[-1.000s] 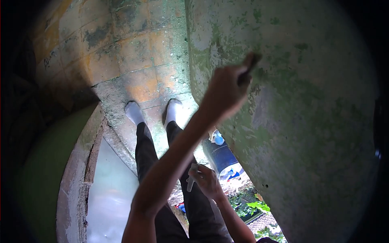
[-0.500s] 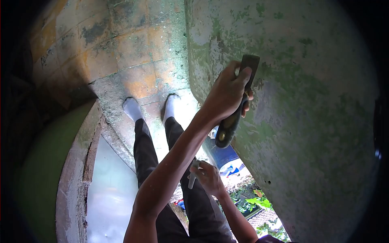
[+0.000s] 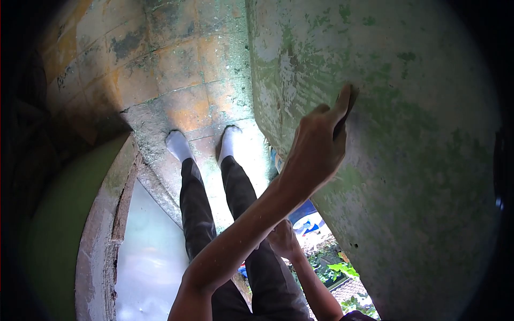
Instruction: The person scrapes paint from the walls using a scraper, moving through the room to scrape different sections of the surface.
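My left hand [image 3: 318, 142] is closed around a scraper and held up against the mottled wall [image 3: 407, 176]. Only a dark strip of the scraper [image 3: 350, 104] shows past my fingers, near the wall surface; its handle is hidden behind the hand. Green and whitish patches of worn paint or algae cover the wall. Lower down, my right hand [image 3: 285, 241] is curled in front of my right thigh. My left forearm covers its fingers in part, and what they hold cannot be made out now.
My feet in white socks [image 3: 228, 142] stand on a stained tile floor [image 3: 182, 101]. To the left are a rough-edged ledge [image 3: 101, 241] and a pale smooth panel [image 3: 147, 257]. A blue container [image 3: 306, 209] and green leaves [image 3: 342, 269] show below the wall.
My left hand has turned and moved slightly right and down, taking the scraper nearer the wall and hiding most of it. The pale narrow object in my right hand has gone behind my left forearm.
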`<control>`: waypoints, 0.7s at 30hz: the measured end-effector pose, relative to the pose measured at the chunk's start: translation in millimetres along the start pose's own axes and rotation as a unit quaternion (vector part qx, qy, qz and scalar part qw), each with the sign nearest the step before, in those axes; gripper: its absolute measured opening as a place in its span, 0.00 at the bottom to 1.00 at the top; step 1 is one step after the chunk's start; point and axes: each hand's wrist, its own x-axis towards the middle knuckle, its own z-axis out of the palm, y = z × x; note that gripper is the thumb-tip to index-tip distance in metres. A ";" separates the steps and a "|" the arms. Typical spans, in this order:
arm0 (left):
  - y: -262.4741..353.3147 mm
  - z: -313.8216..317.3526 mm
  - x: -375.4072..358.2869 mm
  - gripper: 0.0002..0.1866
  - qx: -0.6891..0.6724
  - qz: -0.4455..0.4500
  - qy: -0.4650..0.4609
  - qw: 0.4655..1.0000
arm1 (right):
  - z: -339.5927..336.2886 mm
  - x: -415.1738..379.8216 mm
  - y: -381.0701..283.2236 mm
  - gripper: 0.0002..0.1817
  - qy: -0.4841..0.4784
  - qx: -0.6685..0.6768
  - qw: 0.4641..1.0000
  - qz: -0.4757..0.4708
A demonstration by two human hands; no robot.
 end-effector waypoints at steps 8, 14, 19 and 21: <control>5.4 -2.2 -28.0 0.29 -0.034 -0.065 -0.069 0.995 | 1.0 -7.2 13.0 0.11 0.039 -0.093 0.993 -0.065; -4.4 -0.6 -16.3 0.31 -0.013 0.030 -0.026 0.999 | 13.0 -6.8 41.6 0.16 -0.027 -0.022 0.999 0.000; 4.4 -4.6 -24.6 0.33 -0.036 0.001 -0.077 0.996 | 9.9 -11.0 43.3 0.19 -0.078 0.141 0.982 0.093; -0.4 -15.6 2.5 0.32 0.002 0.021 -0.070 0.997 | 1.8 5.2 4.3 0.15 -0.058 0.072 0.993 0.069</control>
